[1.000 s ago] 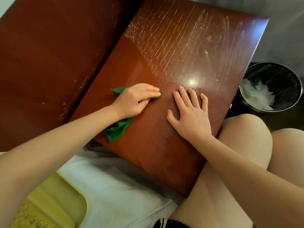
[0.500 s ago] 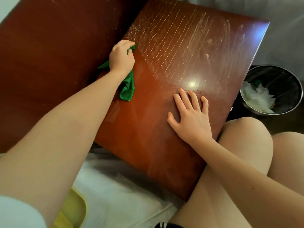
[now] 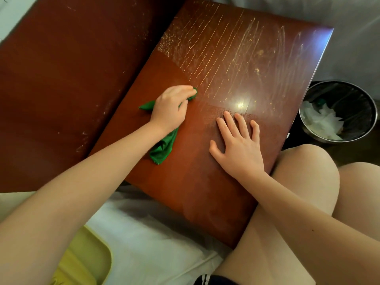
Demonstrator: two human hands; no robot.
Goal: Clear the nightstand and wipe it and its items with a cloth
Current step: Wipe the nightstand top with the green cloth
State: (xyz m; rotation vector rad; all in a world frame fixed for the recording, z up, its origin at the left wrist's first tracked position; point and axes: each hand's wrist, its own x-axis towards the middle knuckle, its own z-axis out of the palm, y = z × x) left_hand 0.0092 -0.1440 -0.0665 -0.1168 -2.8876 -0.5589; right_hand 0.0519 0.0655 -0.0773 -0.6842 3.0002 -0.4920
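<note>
Glossy reddish-brown bench [image 3: 197, 194], slanting from top centre to bottom centre of the frame. Pale parallel scratches and gritty specks over its upper half, a bright glare at mid-surface, smoother below. On it, centre left: green cloth [image 3: 163, 148], bunched, gripped under the left hand [image 3: 170, 108], loose tail trailing down-frame.

Bench [image 3: 257, 58] top: the scratched far half, beyond both hands, lies open. The left hand [image 3: 170, 108], holding the green cloth [image 3: 162, 149], and the right hand [image 3: 236, 149], flat on the wood, occupy the middle, with a narrow lane between them. A wooden panel [image 3: 72, 79] bounds the left edge. A waste bin [image 3: 337, 112] and a thigh [image 3: 304, 171] flank the right edge.
</note>
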